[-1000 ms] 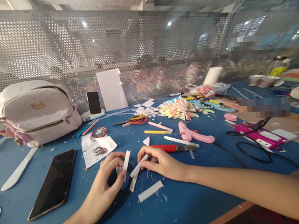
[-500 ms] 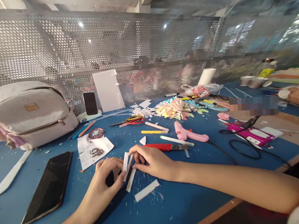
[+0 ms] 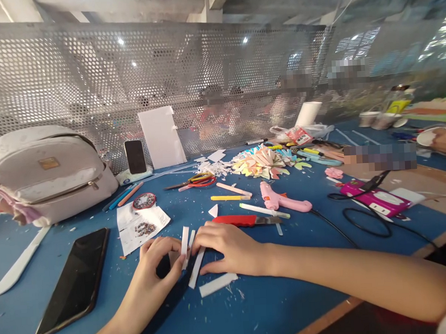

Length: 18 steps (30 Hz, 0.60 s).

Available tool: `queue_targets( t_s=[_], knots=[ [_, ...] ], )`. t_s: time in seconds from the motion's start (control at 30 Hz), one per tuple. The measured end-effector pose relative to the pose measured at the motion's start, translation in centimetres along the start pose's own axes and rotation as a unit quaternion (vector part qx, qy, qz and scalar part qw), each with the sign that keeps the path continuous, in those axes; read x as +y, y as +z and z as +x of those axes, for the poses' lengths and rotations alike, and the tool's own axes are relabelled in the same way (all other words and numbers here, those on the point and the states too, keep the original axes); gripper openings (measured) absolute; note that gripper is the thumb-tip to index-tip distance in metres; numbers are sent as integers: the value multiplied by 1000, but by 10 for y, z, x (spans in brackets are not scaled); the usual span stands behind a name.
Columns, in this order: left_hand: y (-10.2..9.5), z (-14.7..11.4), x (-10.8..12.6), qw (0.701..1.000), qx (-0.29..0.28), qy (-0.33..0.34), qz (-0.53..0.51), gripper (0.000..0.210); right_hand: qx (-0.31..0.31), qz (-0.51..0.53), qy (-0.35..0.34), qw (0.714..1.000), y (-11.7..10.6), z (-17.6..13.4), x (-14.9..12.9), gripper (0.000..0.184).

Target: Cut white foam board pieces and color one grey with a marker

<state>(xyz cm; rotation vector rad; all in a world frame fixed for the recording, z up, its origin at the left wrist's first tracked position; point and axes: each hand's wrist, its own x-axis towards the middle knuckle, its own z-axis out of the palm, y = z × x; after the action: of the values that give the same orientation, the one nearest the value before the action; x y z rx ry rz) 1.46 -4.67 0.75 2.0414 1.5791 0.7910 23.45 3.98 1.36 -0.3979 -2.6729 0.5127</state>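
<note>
My left hand (image 3: 159, 265) pinches a short white paper strip (image 3: 185, 246) upright between thumb and fingertips. Close beside that one, a second thin strip (image 3: 190, 248) stands at a slant; whether it is also gripped is unclear. My right hand (image 3: 229, 249) is spread low over the table, thumb apart from the bent fingers. Its fingertips lie by the top of a tilted white strip (image 3: 196, 269); contact is hard to make out. Below the right thumb lies another white strip (image 3: 217, 285). A red-handled utility knife (image 3: 235, 220) lies just behind the right hand.
A pink glue gun (image 3: 284, 201) with a black cable lies right of centre, near pens and scissors (image 3: 194, 181). Behind is a heap of coloured paper pieces (image 3: 263, 161). A phone (image 3: 74, 279) and a backpack (image 3: 49, 171) occupy the left; a magenta power strip (image 3: 374, 197), the right.
My right thumb has parted from the fingers, which had been pinched beside the strips. The thin strip now leans nearer the left hand's strip. The left hand keeps its pinch.
</note>
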Motion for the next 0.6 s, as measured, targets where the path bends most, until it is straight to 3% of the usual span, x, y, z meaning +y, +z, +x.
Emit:
queue_targets(
  t_s=[0.13,0.6],
  knots=[
    [2,0,1,1000,11,12,-15,25,-26,-9,-66,997,-5,0,5,8],
    [5,-4,11,992,-20,85,91,25,-23,-72,-114,991,-22,-1,15,14]
  ],
)
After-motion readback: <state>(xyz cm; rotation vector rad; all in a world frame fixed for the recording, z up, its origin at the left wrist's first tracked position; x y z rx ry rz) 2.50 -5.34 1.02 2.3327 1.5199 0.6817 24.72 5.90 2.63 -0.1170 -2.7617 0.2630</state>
